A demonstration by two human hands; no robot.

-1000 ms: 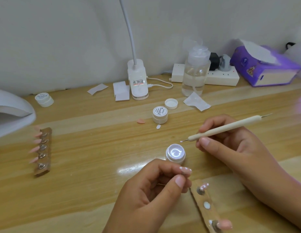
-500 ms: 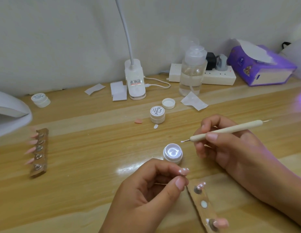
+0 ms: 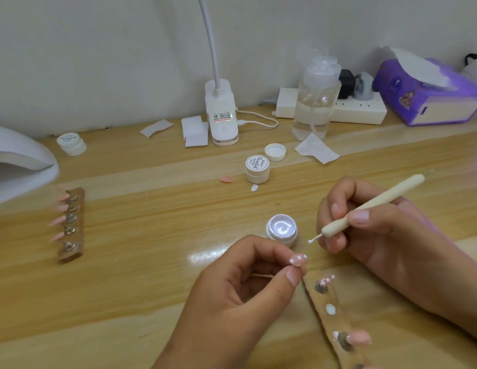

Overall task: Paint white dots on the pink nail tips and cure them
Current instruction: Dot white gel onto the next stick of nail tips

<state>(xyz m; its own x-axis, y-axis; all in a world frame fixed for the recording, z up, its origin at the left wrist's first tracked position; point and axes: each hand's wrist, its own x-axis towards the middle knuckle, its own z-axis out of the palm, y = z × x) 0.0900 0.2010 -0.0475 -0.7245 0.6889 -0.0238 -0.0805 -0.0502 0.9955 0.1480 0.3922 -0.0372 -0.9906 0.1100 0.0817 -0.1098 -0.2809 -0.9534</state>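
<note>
two hands work at the dotting step. the left hand (image 3: 248, 296) pinches one pink nail tip (image 3: 298, 260) between thumb and forefinger, above the tabletop (image 3: 152, 235); white dots show on it. the right hand (image 3: 378, 235) grips a dotting tool (image 3: 370, 206) like a pen, its white-loaded point near the tip but not touching it. judged step: adding a further dot, with curing yet to come. the next move calls for a light, steady touch on bare pink, clear of the wet dots, which could smear.

containers: an open jar (image 3: 282, 230) of white gel stands just behind the hands. a loose lid (image 3: 275, 152), probably its own, lies beside a closed jar (image 3: 257, 169). a second closed jar (image 3: 71, 144) sits near the curing lamp (image 3: 21, 161). a pump bottle (image 3: 316, 102) holds clear liquid. the near holder strip (image 3: 336, 323) carries one dotted tip and one plain tip.
</note>
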